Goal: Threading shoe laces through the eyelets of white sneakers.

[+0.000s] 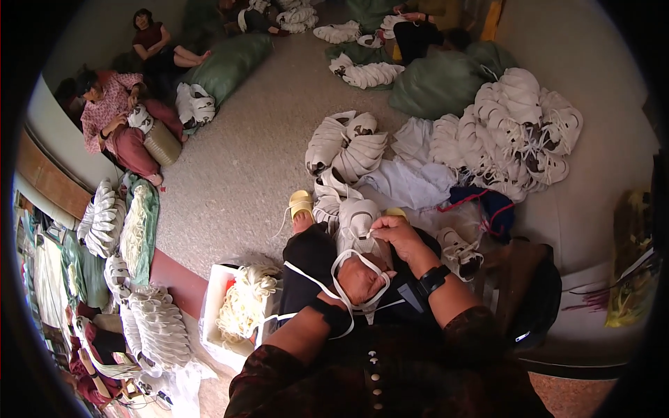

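Observation:
A white shoe upper (357, 214) lies between my knees, its toe pointing away from me. My right hand (404, 240) pinches a white shoelace at the upper's lacing area, thumb and finger together. Nearer to me, my left hand (364, 280) is closed, with its fingers curled over the opening end of the upper and a shoelace (311, 273) at its fingertips. That lace loops round the left hand and hangs past the left wrist. What the left palm covers is hidden.
A white box (214, 296) of loose laces (245, 298) stands at my left. Stacked shoe uppers (348, 146) lie ahead, with a larger heap (512, 132) at the right. Green sacks (435, 83) lie farther off. Several people sit around, one at the far left (115, 115) handling a shoe.

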The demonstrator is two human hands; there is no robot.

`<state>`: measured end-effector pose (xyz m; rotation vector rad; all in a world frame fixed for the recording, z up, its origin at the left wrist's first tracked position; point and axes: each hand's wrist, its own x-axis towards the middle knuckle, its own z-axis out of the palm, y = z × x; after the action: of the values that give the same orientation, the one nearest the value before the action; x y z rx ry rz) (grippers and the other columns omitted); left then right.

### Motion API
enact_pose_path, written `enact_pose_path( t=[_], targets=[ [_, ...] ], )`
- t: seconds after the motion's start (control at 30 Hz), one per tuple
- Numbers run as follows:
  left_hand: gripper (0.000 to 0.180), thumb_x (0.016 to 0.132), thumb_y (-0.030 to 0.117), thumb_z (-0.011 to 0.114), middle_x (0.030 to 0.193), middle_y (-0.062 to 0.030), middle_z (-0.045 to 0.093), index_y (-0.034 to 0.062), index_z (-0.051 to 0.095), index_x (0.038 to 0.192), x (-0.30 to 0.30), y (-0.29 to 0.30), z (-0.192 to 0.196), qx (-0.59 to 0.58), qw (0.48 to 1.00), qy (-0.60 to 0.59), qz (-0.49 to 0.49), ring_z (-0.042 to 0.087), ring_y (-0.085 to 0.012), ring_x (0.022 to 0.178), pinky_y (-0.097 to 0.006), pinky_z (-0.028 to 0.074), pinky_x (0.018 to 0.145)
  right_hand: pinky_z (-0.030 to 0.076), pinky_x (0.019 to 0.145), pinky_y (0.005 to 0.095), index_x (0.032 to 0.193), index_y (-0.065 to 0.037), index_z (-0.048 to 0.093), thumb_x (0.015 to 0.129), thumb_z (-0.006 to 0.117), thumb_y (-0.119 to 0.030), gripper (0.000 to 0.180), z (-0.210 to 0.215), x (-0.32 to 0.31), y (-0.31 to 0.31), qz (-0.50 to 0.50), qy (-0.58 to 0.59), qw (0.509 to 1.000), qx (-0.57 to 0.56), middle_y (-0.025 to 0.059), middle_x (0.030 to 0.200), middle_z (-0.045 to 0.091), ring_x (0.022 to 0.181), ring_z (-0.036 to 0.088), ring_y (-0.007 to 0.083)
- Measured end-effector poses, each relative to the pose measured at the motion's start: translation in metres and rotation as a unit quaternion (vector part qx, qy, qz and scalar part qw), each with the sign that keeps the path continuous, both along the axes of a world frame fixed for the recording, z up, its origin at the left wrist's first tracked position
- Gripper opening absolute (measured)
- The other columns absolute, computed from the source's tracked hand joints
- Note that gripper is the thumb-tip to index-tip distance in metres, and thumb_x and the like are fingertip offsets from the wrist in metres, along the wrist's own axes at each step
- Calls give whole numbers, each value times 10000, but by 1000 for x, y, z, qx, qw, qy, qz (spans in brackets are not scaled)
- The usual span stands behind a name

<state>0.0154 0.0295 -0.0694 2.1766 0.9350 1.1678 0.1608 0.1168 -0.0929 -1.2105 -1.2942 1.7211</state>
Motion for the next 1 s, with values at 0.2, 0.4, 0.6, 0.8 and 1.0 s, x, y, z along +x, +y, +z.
enact_pose_path(
  t=[0.2, 0.4, 0.6, 0.8, 1.0],
  targets=[
    [180, 770, 159, 653, 637, -120, 540, 31, 566, 678, -4, -1, 5, -13, 1000, -3, -2, 550, -322, 602, -400, 429, 539, 375, 613, 199, 744, -22, 607, 768, 628, -91, 76, 0, 0, -2, 46, 7, 999, -6, -31, 679, 541, 635, 467, 67],
    [177, 791, 170, 631, 665, -117, 564, 27, 582, 699, -1, 1, -4, -25, 1000, 6, -17, 568, -318, 629, -394, 442, 561, 336, 517, 234, 684, -27, 587, 759, 664, -176, 184, -4, -8, -1, 19, -52, 998, 16, -51, 608, 477, 564, 405, 59],
    [184, 805, 185, 616, 696, -125, 579, 21, 595, 724, -1, 2, -3, -17, 1000, 9, -23, 576, -324, 651, -392, 447, 572, 331, 490, 249, 616, -36, 550, 730, 692, -153, 216, -15, -14, -3, -23, -67, 992, 103, -52, 568, 453, 546, 394, 59],
    [246, 827, 213, 587, 685, -130, 571, 9, 575, 691, -1, -2, -5, -17, 999, -1, -28, 564, -343, 646, -400, 436, 566, 379, 482, 282, 611, -31, 546, 689, 716, -182, 240, -21, -25, -3, -65, -123, 977, 162, 2, 544, 507, 508, 466, 100],
    [322, 876, 218, 531, 595, -172, 509, 9, 534, 631, 2, -24, 30, -106, 993, 38, 46, 503, -372, 590, -426, 381, 539, 417, 510, 382, 626, -16, 540, 637, 738, -294, 341, -19, -39, -2, -88, -374, 894, 229, 139, 574, 547, 532, 550, 271]
  ],
)
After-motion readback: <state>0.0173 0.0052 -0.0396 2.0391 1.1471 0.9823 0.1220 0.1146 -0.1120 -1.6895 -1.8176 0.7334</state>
